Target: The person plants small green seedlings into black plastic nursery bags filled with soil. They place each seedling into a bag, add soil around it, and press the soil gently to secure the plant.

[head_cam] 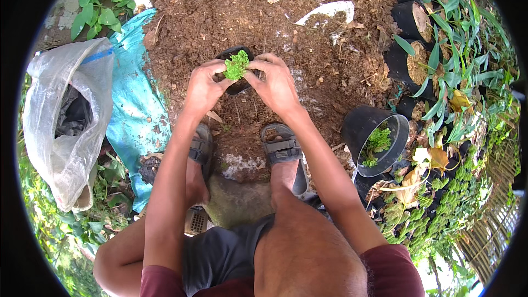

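Between the fingertips of both hands is a small bright green leafy seedling (pixel 236 65) with curly foliage. My left hand (pixel 207 82) pinches it from the left, thumb and forefinger close to its leaves. From the other side, my right hand (pixel 274 81) grips it with thumb and forefinger. Directly beneath the plant sits a black plastic planting bag or pot (pixel 238 88), partly covered by my fingers. The seedling's roots and the inside of that container are mostly hidden.
Loose brown soil (pixel 264 16) spreads ahead. At right, a tipped black bucket (pixel 354 132) holds more green seedlings (pixel 377 142), beside filled black bags (pixel 406 20). Leftward lie a clear plastic bag (pixel 45 132) of black plastic and a turquoise sheet (pixel 136 119). My sandalled feet flank a stone (pixel 239 200).
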Tool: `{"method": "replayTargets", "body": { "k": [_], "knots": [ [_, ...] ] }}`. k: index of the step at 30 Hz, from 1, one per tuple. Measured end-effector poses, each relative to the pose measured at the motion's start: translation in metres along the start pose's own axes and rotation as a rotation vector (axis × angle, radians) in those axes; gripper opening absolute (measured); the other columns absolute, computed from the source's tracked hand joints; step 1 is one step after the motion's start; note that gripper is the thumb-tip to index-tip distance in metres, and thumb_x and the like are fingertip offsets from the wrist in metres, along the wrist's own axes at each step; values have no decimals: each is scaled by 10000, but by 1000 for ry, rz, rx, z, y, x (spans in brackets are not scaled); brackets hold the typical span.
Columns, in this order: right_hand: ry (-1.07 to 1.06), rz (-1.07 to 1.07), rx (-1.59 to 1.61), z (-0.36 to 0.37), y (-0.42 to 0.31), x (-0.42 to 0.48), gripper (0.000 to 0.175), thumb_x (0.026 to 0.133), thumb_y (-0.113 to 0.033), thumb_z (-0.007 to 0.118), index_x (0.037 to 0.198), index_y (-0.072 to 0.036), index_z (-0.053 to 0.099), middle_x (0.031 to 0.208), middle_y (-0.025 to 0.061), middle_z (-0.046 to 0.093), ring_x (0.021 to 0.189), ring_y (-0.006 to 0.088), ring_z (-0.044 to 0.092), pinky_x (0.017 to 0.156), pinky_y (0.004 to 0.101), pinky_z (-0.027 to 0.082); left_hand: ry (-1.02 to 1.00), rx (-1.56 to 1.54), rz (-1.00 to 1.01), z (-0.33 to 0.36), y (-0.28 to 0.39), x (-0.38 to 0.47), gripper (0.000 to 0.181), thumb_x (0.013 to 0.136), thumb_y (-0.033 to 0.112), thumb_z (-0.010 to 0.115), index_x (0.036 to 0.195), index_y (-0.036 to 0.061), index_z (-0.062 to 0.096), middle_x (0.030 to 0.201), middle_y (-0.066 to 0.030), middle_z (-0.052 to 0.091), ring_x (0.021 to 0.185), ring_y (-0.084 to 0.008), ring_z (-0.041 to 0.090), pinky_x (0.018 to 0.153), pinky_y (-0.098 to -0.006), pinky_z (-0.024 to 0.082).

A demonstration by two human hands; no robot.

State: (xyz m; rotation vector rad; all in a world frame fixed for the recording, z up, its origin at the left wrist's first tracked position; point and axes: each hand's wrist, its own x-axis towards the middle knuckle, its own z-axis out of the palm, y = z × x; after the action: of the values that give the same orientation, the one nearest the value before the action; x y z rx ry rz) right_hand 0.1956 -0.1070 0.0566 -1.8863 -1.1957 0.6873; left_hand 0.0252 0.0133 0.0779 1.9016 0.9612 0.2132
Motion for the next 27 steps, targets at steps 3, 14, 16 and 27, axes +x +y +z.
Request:
{"method": "replayTargets", "body": {
  "k": [3, 14, 16, 27],
  "knots": [
    [14, 3, -13, 0, 2, 2, 268, 931, -183, 846, 1163, -50, 840, 1240, 179, 754, 1185, 367, 718, 1073, 458, 550, -23, 78, 81, -6, 2, 6, 329, 883, 67, 839, 1211, 93, 837, 1192, -107, 795, 1064, -286, 763, 998, -417, 585],
    [-52, -34, -63, -5, 1, 5, 288, 974, -215, 796, 1172, -8, 831, 1271, 193, 772, 1176, 385, 729, 1083, 470, 546, -39, -253, -13, 5, -11, 8, 261, 945, 81, 821, 1206, 70, 841, 1009, -37, 848, 902, -62, 698, 855, -312, 582],
    [-77, -32, -58, -5, 0, 5, 288, 988, -217, 778, 1180, -7, 828, 1276, 191, 774, 1208, 389, 717, 1106, 476, 532, -44, -259, -27, 6, -17, 9, 254, 947, 85, 824, 1200, 65, 842, 1004, -22, 845, 898, -56, 694, 846, -306, 582],
    [-173, -82, -85, -12, -19, 6, 320, 1025, -115, 693, 1312, 13, 751, 1376, 216, 687, 1288, 417, 641, 1140, 477, 508, 93, -359, -58, 13, -30, 9, 259, 936, 24, 816, 1189, 60, 854, 1058, -52, 862, 908, -60, 738, 838, -281, 607]
  ]
}}
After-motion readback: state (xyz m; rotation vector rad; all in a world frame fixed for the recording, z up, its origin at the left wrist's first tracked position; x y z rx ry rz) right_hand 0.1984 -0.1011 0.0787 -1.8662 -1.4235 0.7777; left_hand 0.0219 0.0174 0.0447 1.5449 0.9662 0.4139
